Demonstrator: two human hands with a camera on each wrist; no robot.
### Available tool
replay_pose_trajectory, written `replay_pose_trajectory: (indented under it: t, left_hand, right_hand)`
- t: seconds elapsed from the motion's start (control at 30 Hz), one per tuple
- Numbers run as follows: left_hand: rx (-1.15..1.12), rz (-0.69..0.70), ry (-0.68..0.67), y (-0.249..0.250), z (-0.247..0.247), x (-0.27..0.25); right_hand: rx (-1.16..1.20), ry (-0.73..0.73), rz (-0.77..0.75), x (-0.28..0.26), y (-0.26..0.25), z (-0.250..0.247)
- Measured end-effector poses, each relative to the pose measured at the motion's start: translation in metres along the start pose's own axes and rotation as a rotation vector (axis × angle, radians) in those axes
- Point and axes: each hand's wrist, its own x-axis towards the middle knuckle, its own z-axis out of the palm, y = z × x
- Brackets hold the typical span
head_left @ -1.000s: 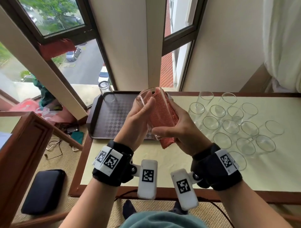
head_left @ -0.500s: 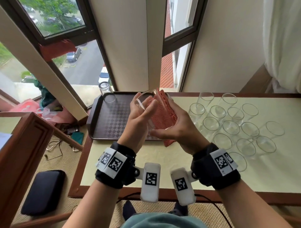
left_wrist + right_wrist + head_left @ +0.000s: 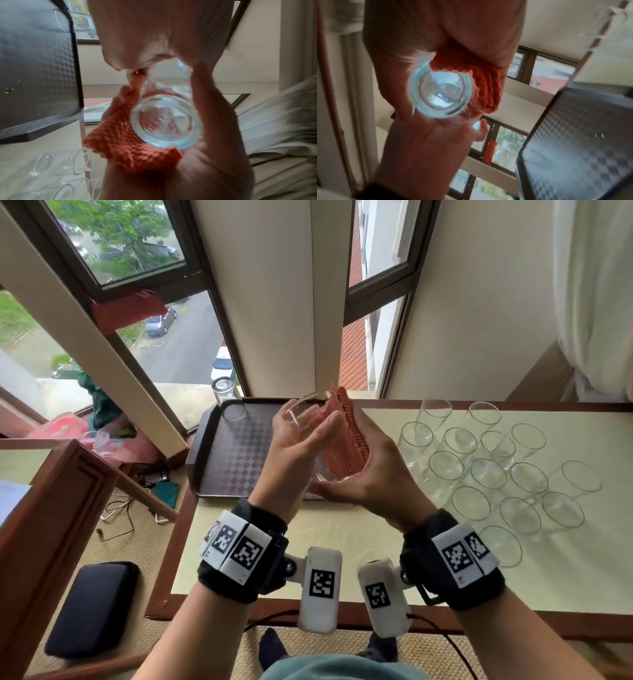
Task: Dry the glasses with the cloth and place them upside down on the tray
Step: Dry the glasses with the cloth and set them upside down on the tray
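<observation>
Both hands are up over the near edge of the tray [image 3: 219, 460], working one glass [image 3: 310, 440] between them. My left hand [image 3: 294, 453] cradles the glass from the left, its fingers lying fairly straight along the wall with the thumb across the front; I cannot tell whether it truly clamps or only steadies. My right hand [image 3: 373, 470] presses the orange knitted cloth [image 3: 346, 436] against the far side of the glass, fingers curled round cloth and glass together. The glass is tilted, mouth up and away toward the window and base toward me, which I judge lets the cloth wipe the outer wall while the other hand turns it.

In the left wrist view the thick round base [image 3: 165, 125] faces the lens, with the cloth [image 3: 120, 142] bunched beside and beneath it. The right wrist view shows the same base [image 3: 440, 92] with folds of cloth [image 3: 484, 86] wedged between it and the palm.

One glass already stands upside down [image 3: 227, 398] in the far left corner of the tray. The waiting glasses [image 3: 489, 470] stand upright in a cluster on the surface [image 3: 342, 542] to the right, well apart from the tray.

Whether any cloth reaches inside the glass is hidden by my fingers. Both wrist pictures are blurred, so any moisture left on the glass cannot be made out. My fingertips behind the glass are out of sight.
</observation>
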Motion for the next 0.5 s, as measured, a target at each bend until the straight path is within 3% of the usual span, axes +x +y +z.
replay_pose_trajectory:
  t: [0.13,0.2,0.27,0.43,0.5]
  left_hand:
    - [-0.094,0.009,-0.153,0.003,-0.001,-0.006]
    - [-0.1,-0.02,-0.204,0.005,-0.004,-0.006]
    - [-0.072,-0.038,-0.19,0.004,-0.006,-0.004]
    - [-0.05,-0.052,-0.107,0.004,-0.008,0.002]
    - [-0.02,-0.04,-0.082,0.003,-0.003,0.001]
  right_hand:
    - [0.355,-0.076,0.119,-0.003,-0.004,-0.001]
    - [0.404,-0.078,0.147,-0.003,-0.005,-0.002]
    - [0.326,-0.035,0.136,-0.001,-0.007,-0.005]
    - [-0.173,0.054,-0.037,0.003,0.0,-0.001]
    - [-0.218,0.051,-0.055,0.004,0.001,0.001]
